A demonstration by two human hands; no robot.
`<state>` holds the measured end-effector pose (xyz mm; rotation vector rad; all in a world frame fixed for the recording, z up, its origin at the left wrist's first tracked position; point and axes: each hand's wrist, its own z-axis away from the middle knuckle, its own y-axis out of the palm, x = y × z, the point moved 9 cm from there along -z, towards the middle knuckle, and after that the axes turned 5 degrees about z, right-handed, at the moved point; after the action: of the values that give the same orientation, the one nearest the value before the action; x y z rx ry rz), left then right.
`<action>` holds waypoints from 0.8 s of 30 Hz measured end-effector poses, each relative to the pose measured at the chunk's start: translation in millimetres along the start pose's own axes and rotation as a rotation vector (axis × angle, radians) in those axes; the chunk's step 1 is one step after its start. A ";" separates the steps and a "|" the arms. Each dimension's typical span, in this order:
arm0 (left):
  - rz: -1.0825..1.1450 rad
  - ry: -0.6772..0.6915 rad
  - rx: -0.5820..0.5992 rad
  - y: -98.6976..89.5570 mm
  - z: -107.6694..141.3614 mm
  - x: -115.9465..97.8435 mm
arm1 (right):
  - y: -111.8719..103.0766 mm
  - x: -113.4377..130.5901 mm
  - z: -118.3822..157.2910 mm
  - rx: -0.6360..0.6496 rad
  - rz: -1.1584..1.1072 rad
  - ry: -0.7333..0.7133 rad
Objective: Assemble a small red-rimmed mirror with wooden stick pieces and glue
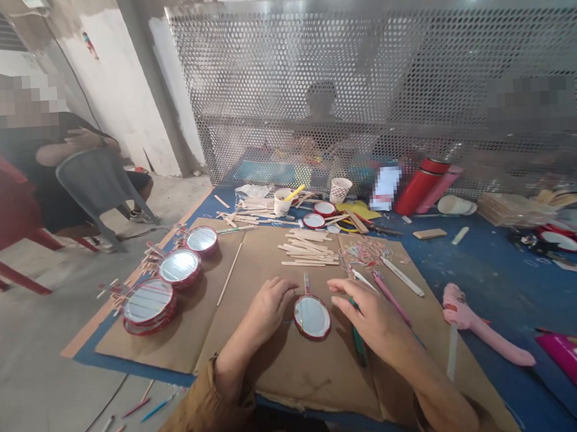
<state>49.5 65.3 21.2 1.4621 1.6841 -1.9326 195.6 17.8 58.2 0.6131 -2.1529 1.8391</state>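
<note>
A small round piece with a red rim, a pale shiny face and a short stick at its top [312,317] lies on the brown cardboard [227,330]. Just left of it is my left hand [271,308], its fingers apart and holding nothing. On the other side my right hand [365,312] is open, thumb and fingers spread, above a green tool [358,342] on the cardboard. Neither hand appears to touch the round piece. Flat wooden sticks [307,247] lie in a loose pile beyond the hands, beside a tangle of coloured bands [369,253].
Stacks of similar round pieces [148,303] stand at the left. A pink glue gun [486,331] lies at the right. Paper cups [282,203], a phone [385,188] and a red bottle [421,187] are before a perforated metal screen [260,68]. A person [30,144] sits at the far left.
</note>
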 end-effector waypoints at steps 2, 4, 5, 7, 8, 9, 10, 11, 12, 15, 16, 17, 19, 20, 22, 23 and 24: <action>-0.008 -0.005 0.000 0.1 -0.4 0.2 | -8.6 7.6 -5.9 -0.006 0.135 -0.016; -0.007 -0.013 -0.005 -0.4 -0.6 0.6 | -8.6 14.6 -15.5 0.030 0.198 -0.038; -0.003 -0.015 -0.011 -0.7 -0.6 0.9 | -5.5 16.5 -21.4 0.056 0.204 -0.046; 0.007 -0.013 -0.023 -1.3 -0.6 1.5 | 6.1 15.7 -33.5 0.111 0.193 -0.051; 0.013 -0.009 -0.029 -1.5 -0.7 1.9 | 12.9 13.3 -39.3 0.126 0.194 -0.047; 0.020 -0.007 -0.036 -1.7 -0.9 2.6 | 20.4 10.4 -44.3 0.138 0.198 -0.046; 0.027 -0.006 -0.044 -2.0 -1.2 3.6 | 27.3 7.5 -48.5 0.141 0.210 -0.048; 0.034 -0.006 -0.049 -2.0 -1.5 4.6 | 33.7 4.7 -51.7 0.139 0.228 -0.052; 0.038 -0.005 -0.051 -1.8 -2.0 5.4 | 38.9 2.4 -54.0 0.130 0.247 -0.059; 0.012 0.036 -0.016 2.2 -3.5 3.1 | 48.1 -1.3 -56.2 0.100 0.301 -0.087; -0.013 0.065 0.003 4.2 -3.8 0.4 | 50.0 -2.2 -56.1 0.100 0.309 -0.091; -0.041 0.096 0.024 6.3 -4.1 -2.8 | 51.4 -3.4 -56.0 0.105 0.312 -0.089; -0.093 0.140 0.063 9.9 -4.2 -8.2 | 53.2 -6.4 -55.8 0.118 0.299 -0.073; -0.110 0.148 0.083 11.4 -4.1 -9.8 | 53.4 -7.9 -56.0 0.120 0.284 -0.064; -0.124 0.143 0.116 13.0 -3.9 -11.3 | 52.6 -10.7 -56.6 0.110 0.252 -0.055; -0.122 0.137 0.125 12.9 -3.7 -11.6 | 51.3 -12.9 -57.1 0.098 0.240 -0.047; -0.118 0.134 0.129 12.5 -3.4 -11.7 | 49.5 -15.4 -57.6 0.081 0.234 -0.038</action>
<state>65.7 58.9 22.4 1.6050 1.7688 -2.0820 181.4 82.5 18.0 0.4311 -2.2670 2.0570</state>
